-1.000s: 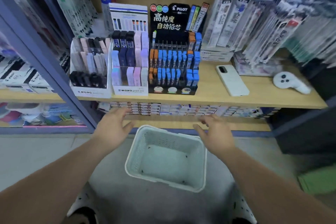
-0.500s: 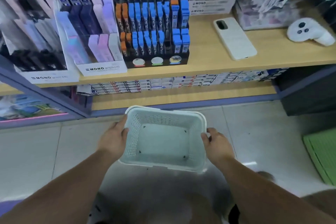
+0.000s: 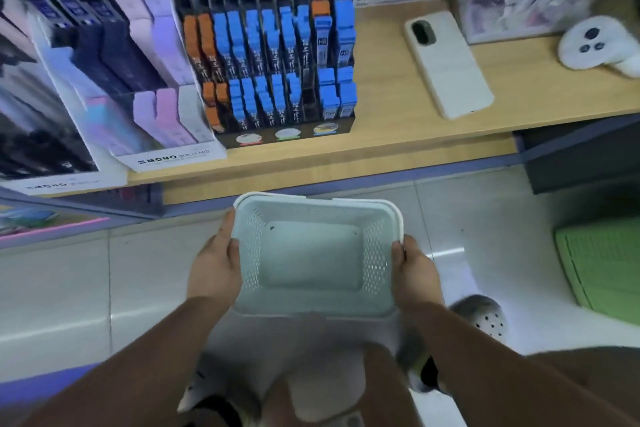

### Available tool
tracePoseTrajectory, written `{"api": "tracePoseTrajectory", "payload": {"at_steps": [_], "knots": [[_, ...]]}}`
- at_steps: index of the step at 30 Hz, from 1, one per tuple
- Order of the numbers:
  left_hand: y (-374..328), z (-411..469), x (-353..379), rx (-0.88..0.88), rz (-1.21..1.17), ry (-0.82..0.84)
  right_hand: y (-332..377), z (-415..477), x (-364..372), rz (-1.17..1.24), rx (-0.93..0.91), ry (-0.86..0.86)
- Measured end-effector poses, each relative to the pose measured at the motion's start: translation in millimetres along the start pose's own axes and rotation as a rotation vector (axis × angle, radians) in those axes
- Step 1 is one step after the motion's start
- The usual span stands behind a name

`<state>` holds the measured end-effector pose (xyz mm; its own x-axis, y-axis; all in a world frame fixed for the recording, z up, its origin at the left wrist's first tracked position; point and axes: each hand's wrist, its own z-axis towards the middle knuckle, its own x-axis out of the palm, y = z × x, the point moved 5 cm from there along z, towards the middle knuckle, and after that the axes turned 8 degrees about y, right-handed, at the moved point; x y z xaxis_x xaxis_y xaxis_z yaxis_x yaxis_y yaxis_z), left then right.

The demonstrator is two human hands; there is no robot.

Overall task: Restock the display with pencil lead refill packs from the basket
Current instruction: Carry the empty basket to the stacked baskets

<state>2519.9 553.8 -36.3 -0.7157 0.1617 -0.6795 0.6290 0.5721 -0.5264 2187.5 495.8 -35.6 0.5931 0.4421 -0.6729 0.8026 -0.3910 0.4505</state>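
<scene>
We are reaching both bare forearms forward and down, elbows low, over the pale tiled floor (image 3: 86,288). Our left hand (image 3: 216,265) is gripping the left wall of the pale green perforated plastic basket (image 3: 313,256), thumb hooked over the rim and the fingers wrapping the outside, out of sight. The basket is hanging level between our hands, its smooth floor showing bare. Our right hand (image 3: 414,274) is gripping the opposite wall in the same way, thumb on the rim, fingers curling under the side.

The blue and orange pencil lead refill packs (image 3: 256,45) are standing upright in the slots of the black tiered plastic display rack (image 3: 268,137), which is sitting on the light wooden shelf (image 3: 398,135) above and beyond the basket, well apart from both hands. Just to the left of the rack, white cardboard display boxes (image 3: 173,158) are holding purple, pink and dark packs. To the right of the rack, a white phone (image 3: 448,66) is lying flat on the shelf, and a white handheld controller (image 3: 595,45) is resting further right. A green ribbed mat (image 3: 602,267) is lying on the floor at the far right.
</scene>
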Motion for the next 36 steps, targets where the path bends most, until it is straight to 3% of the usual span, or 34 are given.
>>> {"api": "tracePoseTrajectory", "payload": {"at_steps": [10, 17, 22, 28, 36], "knots": [[-180.0, -132.2, -111.6, 0.087, -0.121, 0.130, 42.9, -146.9, -207.3, 0.029, 0.115, -0.046], [-309.5, -219.7, -203.8, 0.194, -0.170, 0.196, 83.0, -278.5, -356.6, 0.095, 0.166, -0.201], [-399.9, -253.6, -238.9, 0.319, -0.149, 0.348, 82.0, -357.6, -423.2, 0.224, 0.240, -0.374], [-505.7, -286.3, -213.5, 0.435, -0.005, 0.389, 18.0, -397.3, -477.5, 0.396, 0.298, -0.439], [-657.0, -367.2, -107.9, 0.356, -0.065, 0.425, -131.0, -418.7, -595.9, 0.565, 0.327, -0.462]]}}
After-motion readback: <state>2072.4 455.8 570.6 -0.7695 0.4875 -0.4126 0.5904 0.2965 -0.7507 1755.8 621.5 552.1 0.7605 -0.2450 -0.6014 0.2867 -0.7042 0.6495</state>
